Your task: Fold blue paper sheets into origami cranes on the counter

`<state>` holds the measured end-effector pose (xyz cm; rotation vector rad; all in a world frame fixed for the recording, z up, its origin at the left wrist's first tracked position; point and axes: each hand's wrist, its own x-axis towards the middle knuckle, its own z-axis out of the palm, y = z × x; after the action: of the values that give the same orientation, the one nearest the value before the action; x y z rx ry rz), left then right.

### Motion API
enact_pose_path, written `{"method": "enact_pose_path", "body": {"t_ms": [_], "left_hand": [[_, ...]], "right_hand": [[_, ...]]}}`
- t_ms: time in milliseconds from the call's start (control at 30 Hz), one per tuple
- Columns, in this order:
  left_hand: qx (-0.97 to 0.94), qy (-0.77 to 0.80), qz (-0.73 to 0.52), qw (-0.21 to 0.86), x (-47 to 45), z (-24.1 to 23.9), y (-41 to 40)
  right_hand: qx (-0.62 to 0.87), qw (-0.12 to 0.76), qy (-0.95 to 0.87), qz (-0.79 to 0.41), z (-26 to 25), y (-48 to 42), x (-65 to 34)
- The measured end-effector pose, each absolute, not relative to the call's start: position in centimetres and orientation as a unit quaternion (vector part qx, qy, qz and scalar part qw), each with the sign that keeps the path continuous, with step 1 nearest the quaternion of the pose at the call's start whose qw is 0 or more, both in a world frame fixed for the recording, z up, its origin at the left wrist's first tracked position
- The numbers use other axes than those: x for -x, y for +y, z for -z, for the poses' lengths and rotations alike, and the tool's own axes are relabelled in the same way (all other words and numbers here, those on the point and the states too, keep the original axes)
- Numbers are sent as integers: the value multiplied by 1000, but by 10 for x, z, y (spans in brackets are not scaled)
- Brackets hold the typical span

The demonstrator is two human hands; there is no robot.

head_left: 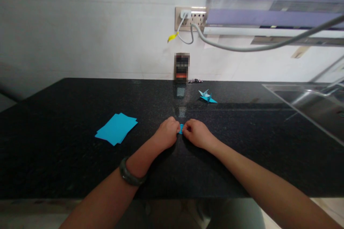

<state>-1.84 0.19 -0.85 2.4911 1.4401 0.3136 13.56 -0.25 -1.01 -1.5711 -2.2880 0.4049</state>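
A small folded piece of blue paper (pixel 181 128) shows between my two hands on the black stone counter (pixel 53 157). My left hand (pixel 168 133) is curled and pinches its left side. My right hand (pixel 195 133) is curled too and pinches its right side. Most of the piece is hidden by my fingers. A dark band sits on my left wrist.
A stack of flat blue paper sheets (pixel 116 128) lies to the left. A finished blue paper crane (pixel 207 96) rests further back. A small dark box (pixel 182 66) leans on the wall under a socket (pixel 191 17) with a cable. A steel sink (pixel 311 103) is at right.
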Motion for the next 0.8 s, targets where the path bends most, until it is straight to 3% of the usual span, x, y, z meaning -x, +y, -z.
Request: {"method": "enact_pose_path", "body": {"t_ms": [167, 400, 667, 800], "left_hand": [[-852, 498, -105, 126, 17, 9, 3], [-861, 487, -92, 115, 20, 3, 3], [-890, 451, 57, -9, 18, -28, -27], [-890, 450, 72, -15, 14, -29, -35]], "right_hand": [[501, 175, -839, -119, 8, -9, -142], [389, 58, -919, 0, -2, -15, -153], [385, 42, -922, -20, -8, -14, -155], [380, 50, -924, -22, -8, -13, -156]]}}
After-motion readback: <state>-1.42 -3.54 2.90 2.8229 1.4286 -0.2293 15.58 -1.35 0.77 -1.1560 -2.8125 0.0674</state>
